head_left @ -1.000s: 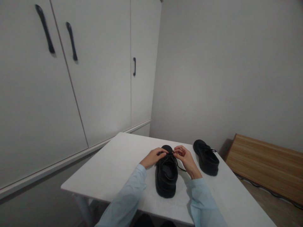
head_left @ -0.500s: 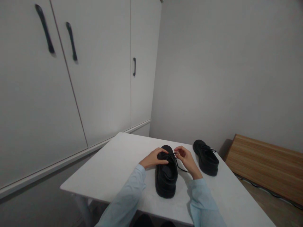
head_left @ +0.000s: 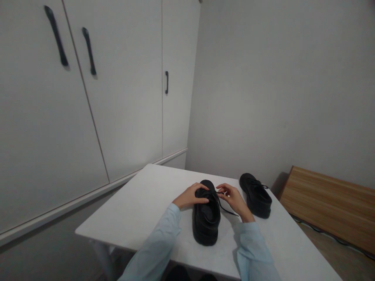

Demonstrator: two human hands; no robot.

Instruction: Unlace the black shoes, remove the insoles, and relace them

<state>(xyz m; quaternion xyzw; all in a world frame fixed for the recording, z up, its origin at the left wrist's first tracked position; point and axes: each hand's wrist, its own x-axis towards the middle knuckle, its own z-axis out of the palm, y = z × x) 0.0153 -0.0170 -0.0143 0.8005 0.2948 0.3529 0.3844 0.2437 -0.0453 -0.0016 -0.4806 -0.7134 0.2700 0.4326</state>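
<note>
A black lace-up shoe (head_left: 206,224) rests on the white table (head_left: 131,212), its toe pointing away from me and its heel near the front edge. My left hand (head_left: 191,196) grips the shoe from its left side, with thumb and fingers over the laced upper. To the right of the laces, my right hand (head_left: 231,196) pinches a black shoelace (head_left: 219,192) between thumb and fingers. Another loose lace end trails from the shoe onto the tabletop, below my right hand. A second black shoe (head_left: 258,199) stands farther right, with its laces tied.
White cabinets (head_left: 129,97) with dark handles line the left side. A plain grey wall (head_left: 278,89) rises behind the table. At the right, beyond the table edge, is a wooden panel (head_left: 331,203), with a cable along its lower side.
My right hand has shifted slightly to the right, drawing the pinched lace with it. The left hand keeps its place on the shoe.
</note>
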